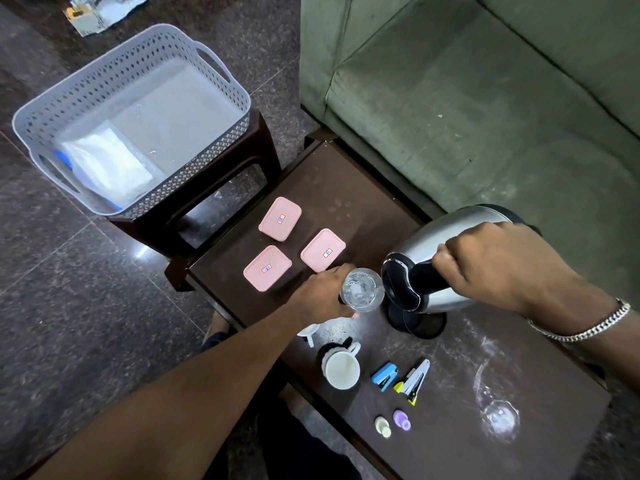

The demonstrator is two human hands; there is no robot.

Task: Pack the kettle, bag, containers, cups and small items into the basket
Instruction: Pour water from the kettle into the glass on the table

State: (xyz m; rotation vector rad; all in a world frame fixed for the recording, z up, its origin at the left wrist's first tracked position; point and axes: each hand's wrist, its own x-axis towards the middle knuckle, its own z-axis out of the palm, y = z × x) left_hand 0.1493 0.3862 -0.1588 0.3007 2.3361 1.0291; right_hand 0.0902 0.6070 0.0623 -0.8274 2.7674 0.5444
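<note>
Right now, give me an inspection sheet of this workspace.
Surface: dark table, scuffed and smudged.
Job's things: grey basket on a stool, white bag already inside; three pink containers on the table; tilted steel kettle above its base; glass tumbler; white mug; wine glass; blue stapler; yellow stapler; two small bottles.
Clutter: papers on the floor.
Hands: left hand grips the tumbler; right hand grips the kettle handle.
Cables: nothing seen.
Surroundings: green sofa, stone floor.
</note>
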